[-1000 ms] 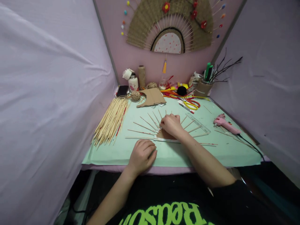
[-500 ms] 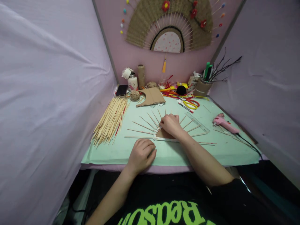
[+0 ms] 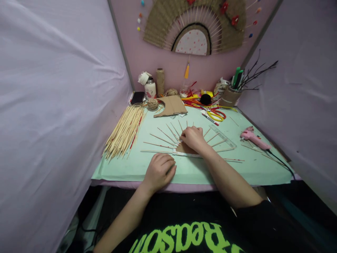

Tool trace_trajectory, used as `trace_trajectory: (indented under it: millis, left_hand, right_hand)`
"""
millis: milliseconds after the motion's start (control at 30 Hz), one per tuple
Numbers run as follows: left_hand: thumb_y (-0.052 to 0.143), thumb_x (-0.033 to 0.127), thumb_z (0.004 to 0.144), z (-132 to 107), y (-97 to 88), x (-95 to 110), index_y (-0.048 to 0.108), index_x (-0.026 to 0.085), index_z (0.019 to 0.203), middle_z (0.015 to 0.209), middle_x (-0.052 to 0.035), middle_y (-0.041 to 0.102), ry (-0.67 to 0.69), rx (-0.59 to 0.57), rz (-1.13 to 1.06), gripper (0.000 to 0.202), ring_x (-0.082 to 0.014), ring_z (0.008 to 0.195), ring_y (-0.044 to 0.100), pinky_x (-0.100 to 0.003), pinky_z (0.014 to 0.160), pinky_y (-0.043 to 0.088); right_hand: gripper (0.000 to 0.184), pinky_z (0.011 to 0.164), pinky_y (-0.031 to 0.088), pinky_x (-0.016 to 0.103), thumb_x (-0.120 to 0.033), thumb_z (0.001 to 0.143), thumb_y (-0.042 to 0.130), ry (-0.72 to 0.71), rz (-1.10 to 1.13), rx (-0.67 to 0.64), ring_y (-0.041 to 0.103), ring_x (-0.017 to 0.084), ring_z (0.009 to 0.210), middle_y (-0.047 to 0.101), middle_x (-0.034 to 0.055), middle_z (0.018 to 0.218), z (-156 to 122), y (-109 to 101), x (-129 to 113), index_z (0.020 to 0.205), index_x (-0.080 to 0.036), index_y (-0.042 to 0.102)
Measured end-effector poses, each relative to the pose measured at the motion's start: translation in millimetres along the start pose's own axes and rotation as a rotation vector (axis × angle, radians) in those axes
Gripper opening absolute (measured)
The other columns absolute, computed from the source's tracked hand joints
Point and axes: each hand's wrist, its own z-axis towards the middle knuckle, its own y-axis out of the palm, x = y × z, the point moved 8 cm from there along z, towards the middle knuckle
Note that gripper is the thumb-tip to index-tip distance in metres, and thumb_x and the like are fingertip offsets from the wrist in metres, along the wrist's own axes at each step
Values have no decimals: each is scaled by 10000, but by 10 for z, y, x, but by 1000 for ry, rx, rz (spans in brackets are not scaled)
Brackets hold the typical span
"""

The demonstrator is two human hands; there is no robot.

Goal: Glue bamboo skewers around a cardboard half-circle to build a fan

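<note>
Below, "Reason" lettering (image 3: 179, 239) on shirt (image 3: 168, 209), right hand (image 3: 194, 137) over stick-edged cardboard (image 3: 183, 149)

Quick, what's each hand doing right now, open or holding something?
Left hand: loosely open, resting on the green cloth, nothing visibly held.
Right hand: curled down over the brown cardboard; grip hidden, cannot be told.

Brown half-disc (image 3: 183, 148), mint cloth (image 3: 197, 172)
From here: straw-yellow sticks (image 3: 123, 131) left of the half-disc, pink glue gun (image 3: 255, 139) to its right, tan, red-flowered fan (image 3: 163, 26) beyond it.
</note>
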Motion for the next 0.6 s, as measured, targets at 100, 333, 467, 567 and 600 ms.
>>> trace_trajectory:
  millis: [100,333,467,567,600]
  left_hand:
    - [555,206,921,3,-2,0,693,202,933,949,-63,744,-4,0,0,138,-205,955,667,-399,890,500]
    - [558,204,920,2,11,-10,687,197,928,945,-59,741,-7,-8,-7,129,-201,945,665,-396,889,497]
    - [554,207,920,-2,17,-11,694,201,931,943,-61,740,-13,-12,-1,141,-198,947,665,-395,886,500]
    - [548,210,923,-1,11,-10,697,201,931,940,-63,740,-13,-6,0,150,-199,946,665,-396,885,499]
    - [547,211,925,0,12,-9,696,201,932,940,-63,740,-11,-6,-1,150,-200,945,664,-396,884,498]
  right_hand:
    - [264,807,276,364,-253,896,536,0,3,-1,557,247,992,733,123,1006,-1,-3,-4,864,-197,792]
    - [256,798,271,364,-254,890,540,0,8,2,554,242,983,733,116,1005,4,8,-10,835,-191,782]
    - [267,805,272,367,-263,901,531,5,10,7,552,242,986,726,119,1005,-14,-21,0,851,-192,783]
    - [274,817,274,371,-272,914,523,18,27,48,546,247,1000,721,111,1010,-29,-92,13,869,-205,785]
    - [270,822,274,371,-273,916,524,16,37,61,542,248,1010,719,107,1015,-34,-114,7,876,-211,784]
